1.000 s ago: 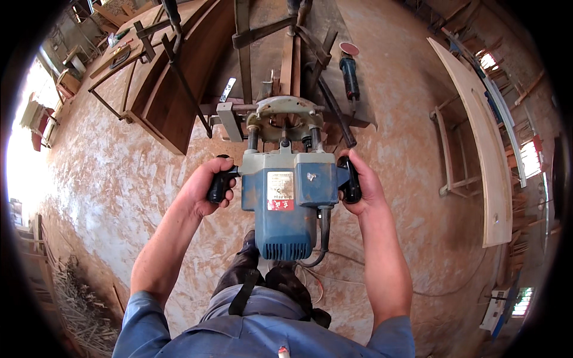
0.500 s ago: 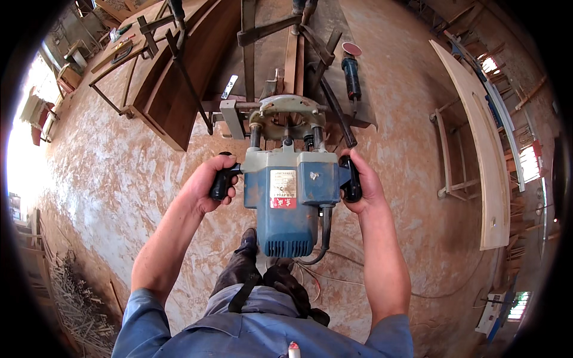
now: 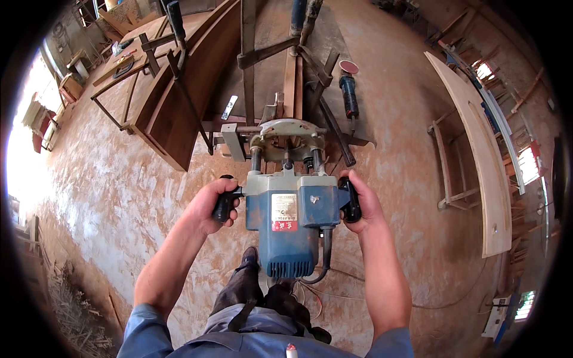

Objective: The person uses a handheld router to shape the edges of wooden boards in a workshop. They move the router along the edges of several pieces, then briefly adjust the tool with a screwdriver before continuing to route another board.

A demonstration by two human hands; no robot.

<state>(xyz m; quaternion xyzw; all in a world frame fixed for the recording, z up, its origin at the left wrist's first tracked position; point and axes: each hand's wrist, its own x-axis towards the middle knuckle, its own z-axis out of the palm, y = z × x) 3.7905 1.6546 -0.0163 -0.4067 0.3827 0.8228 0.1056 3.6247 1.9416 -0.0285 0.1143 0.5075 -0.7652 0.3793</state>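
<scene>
Both hands hold a blue and grey plunge router (image 3: pixel 286 238) in front of my body. My left hand (image 3: pixel 209 206) is wrapped round its left black handle (image 3: pixel 223 209). My right hand (image 3: pixel 365 206) grips the right black handle (image 3: pixel 352 203). The router is tilted on its side, its round metal base (image 3: pixel 292 128) facing away from me and its motor end toward me. A side fence (image 3: pixel 233 142) sticks out left of the base. Just beyond the base lies the end of a narrow wooden strip (image 3: pixel 292 83); whether they touch, I cannot tell.
Bar clamps (image 3: pixel 248 77) stand around the strip on the bench. A disc sander (image 3: pixel 348 92) lies at its right. Brown wooden panels (image 3: pixel 185 113) are at the left, with a long pale board (image 3: pixel 471 137) on a stand at the right. The power cord (image 3: pixel 327 256) trails to the floor.
The router, my hands and the bench all sit lower in the picture, as the view has tilted up slightly. Both hands keep their hold on the handles.
</scene>
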